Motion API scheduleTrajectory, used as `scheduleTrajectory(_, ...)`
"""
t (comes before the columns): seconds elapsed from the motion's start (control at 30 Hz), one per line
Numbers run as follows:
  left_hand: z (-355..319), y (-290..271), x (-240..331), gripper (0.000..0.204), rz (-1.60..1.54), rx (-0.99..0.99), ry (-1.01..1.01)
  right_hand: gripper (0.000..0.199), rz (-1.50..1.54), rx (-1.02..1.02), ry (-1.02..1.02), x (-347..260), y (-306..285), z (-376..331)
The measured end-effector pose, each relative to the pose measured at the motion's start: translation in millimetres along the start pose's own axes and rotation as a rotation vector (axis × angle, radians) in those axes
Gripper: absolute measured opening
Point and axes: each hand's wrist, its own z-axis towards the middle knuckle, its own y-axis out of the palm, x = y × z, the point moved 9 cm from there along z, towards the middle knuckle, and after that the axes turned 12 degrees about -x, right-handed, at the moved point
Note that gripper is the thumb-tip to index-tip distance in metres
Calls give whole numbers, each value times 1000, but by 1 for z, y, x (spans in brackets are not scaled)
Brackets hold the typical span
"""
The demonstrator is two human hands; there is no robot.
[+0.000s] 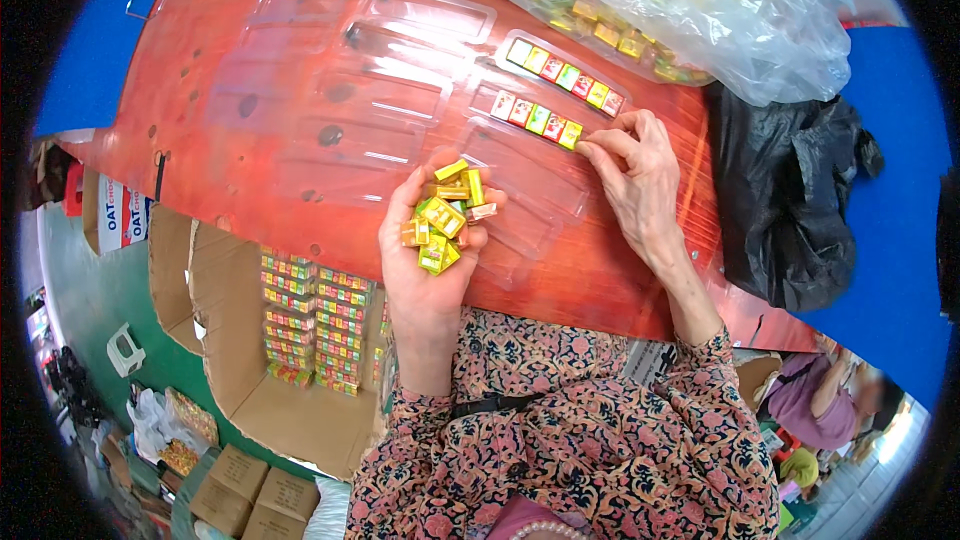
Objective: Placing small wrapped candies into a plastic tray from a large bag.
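Note:
My left hand (418, 290) is cupped, palm up, around a small heap of wrapped candies (443, 218) in yellow, gold and orange foil. To its right, my right hand (648, 190) has thumb and fingers pinched at the right end of a row of candies (537, 120), touching the last yellow candy (570, 135). That row lies in a transparent plastic tray, its pieces red, white, green and yellow. Just beyond it, a second row of candies (567, 75) fills another tray slot. The fingertips partly hide the end piece.
More transparent trays (385, 125) lie across the red table (230, 180). A large plastic bag (650, 10) of candies stands at the back right, above a black bag (790, 200). Below left, an open carton (290, 420) holds packed candy rows. Another person (825, 395) is at lower right.

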Motion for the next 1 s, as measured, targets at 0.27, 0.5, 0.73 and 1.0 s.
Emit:
scheduleTrajectory(0.27,3,4,-7,36,92,7,-40,12,381,-105,-30,-27,-2,3)
scheduleTrajectory(0.5,2,7,-12,37,102,26,-41,15,474,-218,-232,-70,0,15)
scheduleTrajectory(0.73,1,5,-19,37,149,49,-66,16,442,-423,-139,-68,15,19)
scheduleTrajectory(1.0,5,16,-44,40,57,-89,-157,17,452,-489,-132,-65,12,11)
